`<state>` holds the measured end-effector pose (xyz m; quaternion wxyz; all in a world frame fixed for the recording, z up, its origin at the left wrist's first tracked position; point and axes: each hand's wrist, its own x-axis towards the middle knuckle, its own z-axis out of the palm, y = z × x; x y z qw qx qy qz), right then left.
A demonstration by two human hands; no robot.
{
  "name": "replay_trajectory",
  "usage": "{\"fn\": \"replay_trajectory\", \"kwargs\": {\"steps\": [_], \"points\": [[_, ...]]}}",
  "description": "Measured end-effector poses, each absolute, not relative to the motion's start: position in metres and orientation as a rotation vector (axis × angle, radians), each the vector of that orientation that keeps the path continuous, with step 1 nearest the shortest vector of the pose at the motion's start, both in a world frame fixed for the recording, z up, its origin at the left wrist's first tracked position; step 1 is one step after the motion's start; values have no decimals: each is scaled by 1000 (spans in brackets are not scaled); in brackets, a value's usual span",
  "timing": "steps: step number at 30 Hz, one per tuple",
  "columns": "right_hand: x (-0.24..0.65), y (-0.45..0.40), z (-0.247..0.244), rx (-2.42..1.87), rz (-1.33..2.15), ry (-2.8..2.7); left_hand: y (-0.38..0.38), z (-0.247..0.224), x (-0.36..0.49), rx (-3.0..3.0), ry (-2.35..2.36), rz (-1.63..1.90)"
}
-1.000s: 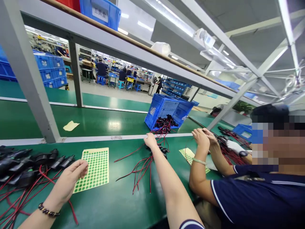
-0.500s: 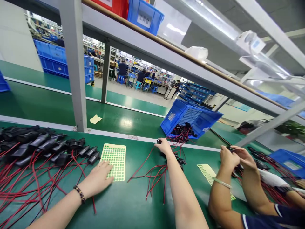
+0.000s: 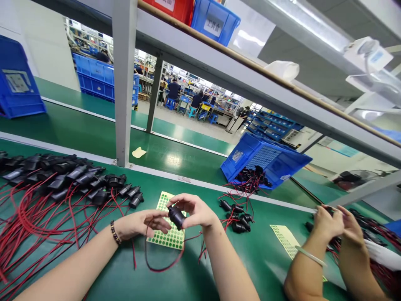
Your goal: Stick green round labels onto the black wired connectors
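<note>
My right hand [image 3: 197,213] grips a black cylindrical motor [image 3: 177,217] between thumb and fingers, above the sticker sheet. Its thin red and black wires [image 3: 156,268] loop down below it. Just left of the motor is my left hand [image 3: 145,223], fingers apart and pointing toward it; whether a fingertip carries a sticker is too small to tell. Under both hands lies a pale yellow sheet of green round stickers [image 3: 169,239], partly covered by them. Several more black motors [image 3: 239,217] lie in a small group to the right.
A large pile of wired black motors [image 3: 78,177] spreads over the left of the green bench. Beyond the bench edge, a tilted blue crate [image 3: 241,156] holds more. At right, a co-worker's hands [image 3: 333,223] work near another sticker sheet [image 3: 283,240]. A grey post [image 3: 123,92] stands at centre left.
My right hand has brought a motor from the right-hand group to above the sticker sheet. My left hand has lifted off the sheet toward it. The view has swung left.
</note>
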<state>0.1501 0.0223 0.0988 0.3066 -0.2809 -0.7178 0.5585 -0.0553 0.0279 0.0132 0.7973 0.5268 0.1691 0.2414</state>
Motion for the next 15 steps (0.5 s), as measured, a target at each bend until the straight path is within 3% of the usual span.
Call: {"fn": "replay_trajectory", "kwargs": {"steps": [3,8,15], "points": [[138,22,101,-678,1422,-1905,27,11,-55,878,444,630],[111,25,84,-818,909,-2175,22,6,-47,695,418,690],[126,91,32,-1690,524,-1974,34,-11,-41,632,759,791]]}}
